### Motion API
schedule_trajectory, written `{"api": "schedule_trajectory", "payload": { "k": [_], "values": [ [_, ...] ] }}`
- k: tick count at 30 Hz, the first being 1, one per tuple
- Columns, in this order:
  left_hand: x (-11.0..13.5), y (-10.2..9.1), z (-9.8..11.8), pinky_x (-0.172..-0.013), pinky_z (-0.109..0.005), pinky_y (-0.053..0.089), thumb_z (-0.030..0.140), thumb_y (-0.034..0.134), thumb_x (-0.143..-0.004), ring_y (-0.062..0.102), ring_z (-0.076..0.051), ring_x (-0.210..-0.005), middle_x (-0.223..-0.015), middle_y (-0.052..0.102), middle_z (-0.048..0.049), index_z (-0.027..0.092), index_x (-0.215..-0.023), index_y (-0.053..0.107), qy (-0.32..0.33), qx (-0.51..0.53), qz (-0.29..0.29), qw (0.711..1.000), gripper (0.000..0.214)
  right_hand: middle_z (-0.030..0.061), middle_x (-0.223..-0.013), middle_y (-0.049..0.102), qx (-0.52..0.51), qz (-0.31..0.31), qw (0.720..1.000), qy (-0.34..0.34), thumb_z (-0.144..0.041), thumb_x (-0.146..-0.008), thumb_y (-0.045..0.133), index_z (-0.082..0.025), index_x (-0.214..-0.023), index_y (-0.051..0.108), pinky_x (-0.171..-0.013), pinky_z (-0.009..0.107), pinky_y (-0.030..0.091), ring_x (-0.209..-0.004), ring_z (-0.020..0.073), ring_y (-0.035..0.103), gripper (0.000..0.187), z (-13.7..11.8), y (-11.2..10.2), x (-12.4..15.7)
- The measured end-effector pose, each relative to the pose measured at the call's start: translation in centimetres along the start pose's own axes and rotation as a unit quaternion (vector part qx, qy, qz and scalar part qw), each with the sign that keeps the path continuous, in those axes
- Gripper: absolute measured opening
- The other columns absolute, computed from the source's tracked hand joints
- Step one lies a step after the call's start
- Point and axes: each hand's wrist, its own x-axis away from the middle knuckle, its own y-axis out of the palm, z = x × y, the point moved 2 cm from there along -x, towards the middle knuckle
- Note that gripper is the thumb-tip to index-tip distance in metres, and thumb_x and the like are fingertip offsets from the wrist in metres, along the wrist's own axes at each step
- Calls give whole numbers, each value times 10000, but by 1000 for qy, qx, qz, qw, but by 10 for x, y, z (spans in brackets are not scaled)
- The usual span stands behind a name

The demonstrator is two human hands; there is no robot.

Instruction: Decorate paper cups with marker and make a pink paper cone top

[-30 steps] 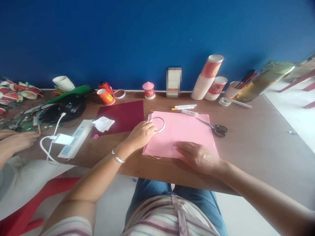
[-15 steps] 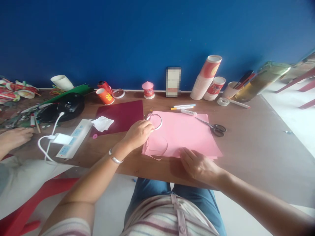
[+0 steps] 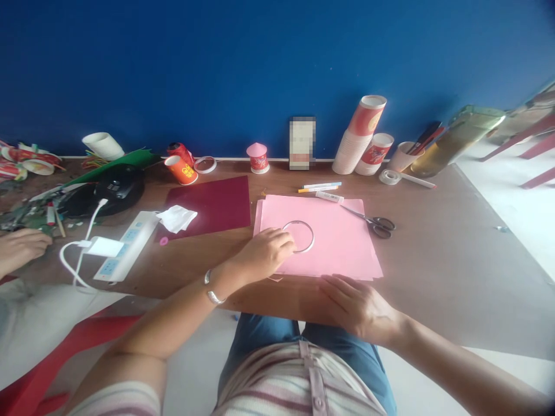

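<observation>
My left hand (image 3: 269, 254) is closed on the left edge of a thin silvery-white ring (image 3: 313, 236). The ring lies over the left-middle part of a stack of pink paper (image 3: 342, 248), or is held just above it. With fingers stretched out, my right hand (image 3: 364, 309) rests at the lower edge of the stack, its fingertips touching the paper. Scissors with dark handles (image 3: 380, 226) point left across the right edge of the paper. A glue stick (image 3: 329, 197) sits at the top edge, below markers (image 3: 319, 188).
Dark red paper (image 3: 217, 202), a crumpled tissue (image 3: 177, 219) and a power strip (image 3: 125, 245) lie to the left. Stacked paper cups (image 3: 353, 150), a pink-topped cup (image 3: 258, 159) and a tape roll (image 3: 389, 177) stand behind. Another person's hand (image 3: 26, 248) is at far left.
My left hand has moved the ring right and toward me, from the paper's upper left corner to farther inside it. My right hand stays at the lower edge.
</observation>
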Motion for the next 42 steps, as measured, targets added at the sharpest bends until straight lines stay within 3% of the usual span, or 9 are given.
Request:
{"api": "schedule_trajectory", "payload": {
  "k": [7,10,13,16,19,24,29,42],
  "values": [
    [-16,22,20,-839,-356,492,54,499,-956,573,-200,-817,-812,660,-52,169,-832,647,77,29,-8,997,224,137,-967,759,-38,2,995,88,-134,-956,514,-130,-1281,636,-703,365,649,-898,253,740,347,18,-20,11],
    [-15,22,15,-843,-370,506,161,547,-979,591,-210,-840,-835,688,-57,170,-836,663,73,66,-16,995,185,117,-1001,761,-34,-18,990,139,-122,-971,521,-160,-1219,670,-703,350,632,-919,240,733,292,39,-19,9],
    [-16,12,-1,-924,-388,527,326,649,-949,623,-222,-964,-1026,725,-90,166,-1002,688,35,155,-12,987,173,135,-1197,734,-58,-50,977,199,-213,-985,572,-184,-1280,647,-796,394,644,-1071,266,708,305,64,-13,2],
    [-19,1,-24,-1050,-419,509,284,736,-882,596,-250,-1195,-1261,683,-113,182,-1275,620,-23,212,-6,977,423,154,-1425,618,-110,-100,967,205,-331,-947,659,-211,-1458,523,-1003,500,591,-1328,320,576,543,85,-2,-6],
    [-23,0,-40,-1147,-454,457,229,769,-833,531,-268,-1342,-1407,608,-119,202,-1407,528,-55,239,-26,969,623,163,-1503,549,-170,-139,956,195,-393,-890,738,-214,-1547,409,-1101,541,521,-1424,334,483,756,96,10,-9],
    [-25,14,-41,-1168,-456,446,269,828,-767,483,-294,-1402,-1479,528,-159,186,-1481,436,-39,275,-82,957,819,174,-1525,521,-231,-133,950,164,-466,-821,803,-212,-1576,363,-1133,589,475,-1457,363,425,910,95,27,-4],
    [-20,29,-41,-1207,-521,380,351,878,-696,413,-338,-1449,-1534,449,-182,204,-1544,333,-5,312,-92,946,1019,153,-1523,527,-242,-126,948,166,-452,-840,788,-239,-1594,328,-1139,579,475,-1450,351,430,908,92,31,-2],
    [-17,33,-44,-1228,-534,340,319,897,-671,392,-334,-1471,-1549,445,-169,229,-1549,339,-8,333,-87,939,1044,154,-1476,567,-242,-136,942,189,-401,-867,763,-244,-1558,396,-1130,585,476,-1398,354,486,798,94,30,-6]
  ]
}}
